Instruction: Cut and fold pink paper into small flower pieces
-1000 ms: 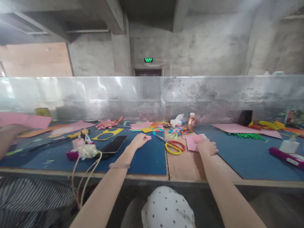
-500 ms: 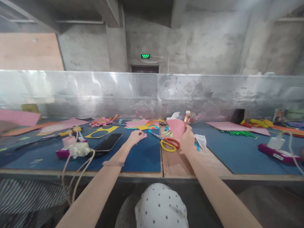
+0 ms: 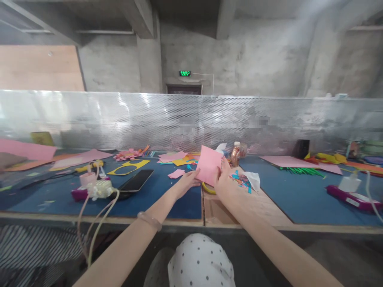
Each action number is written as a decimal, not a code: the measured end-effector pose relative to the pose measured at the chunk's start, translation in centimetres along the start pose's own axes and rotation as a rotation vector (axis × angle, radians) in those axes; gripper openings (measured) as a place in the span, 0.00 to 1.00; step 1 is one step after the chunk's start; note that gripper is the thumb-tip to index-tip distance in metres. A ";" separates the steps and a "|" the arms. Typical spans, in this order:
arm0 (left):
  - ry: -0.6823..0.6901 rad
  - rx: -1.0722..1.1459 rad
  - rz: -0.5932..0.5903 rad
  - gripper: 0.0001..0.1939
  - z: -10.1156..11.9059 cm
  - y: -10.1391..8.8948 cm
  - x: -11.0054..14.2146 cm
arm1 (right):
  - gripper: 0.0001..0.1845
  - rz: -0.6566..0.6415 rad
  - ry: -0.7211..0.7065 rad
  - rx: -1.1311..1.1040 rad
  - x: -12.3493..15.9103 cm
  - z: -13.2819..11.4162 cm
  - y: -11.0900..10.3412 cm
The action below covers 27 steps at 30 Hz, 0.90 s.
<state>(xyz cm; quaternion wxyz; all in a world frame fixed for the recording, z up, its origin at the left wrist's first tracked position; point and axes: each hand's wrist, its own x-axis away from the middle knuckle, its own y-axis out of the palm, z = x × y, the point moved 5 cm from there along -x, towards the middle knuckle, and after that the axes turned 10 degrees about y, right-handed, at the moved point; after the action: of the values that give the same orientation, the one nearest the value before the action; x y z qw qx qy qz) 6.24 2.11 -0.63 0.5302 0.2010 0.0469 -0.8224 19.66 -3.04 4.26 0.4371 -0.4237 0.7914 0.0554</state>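
left hand (image 3: pixel 188 184) and right hand (image 3: pixel 225 183) grip pink paper (image 3: pixel 208 164) by its left and right edges, long side roughly near-far.

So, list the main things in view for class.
Held sheet: one, pink, centre
Paper piece: one, pink, left of held sheet
Scissors, mostly hidden: one, yellow, by held sheet
Phone: one, black, centre left
Cut-out: one, yellow, beyond phone
Paper flower: one, pink, back left
Bottle: one, coppery, back middle
Strips: several, green, back right
Mats: two, blue, left and right
Left hand: one, bare, held sheet's left
Right hand: one, bare, held sheet's right
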 end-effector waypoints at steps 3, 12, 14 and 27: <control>0.008 0.027 -0.008 0.21 -0.2 -0.3 0.1 | 0.28 0.004 0.047 -0.023 -0.3 0.4 0.0; -0.053 0.124 0.094 0.10 -1.2 -2.3 -0.7 | 0.25 -0.365 -0.136 0.436 0.2 1.5 1.6; -0.069 0.133 0.114 0.09 -1.5 -2.6 -0.8 | 0.27 -0.429 -0.248 0.519 0.3 1.5 1.8; -0.115 0.134 0.040 0.16 -0.9 -2.3 -0.3 | 0.26 -0.563 -0.332 0.653 1.0 0.9 2.3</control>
<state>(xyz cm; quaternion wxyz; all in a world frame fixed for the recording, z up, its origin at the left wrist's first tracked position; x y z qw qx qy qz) 4.56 3.64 -1.61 0.5336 0.1891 -0.0427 -0.8232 18.30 -1.76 2.36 0.6667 -0.4477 0.5407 -0.2505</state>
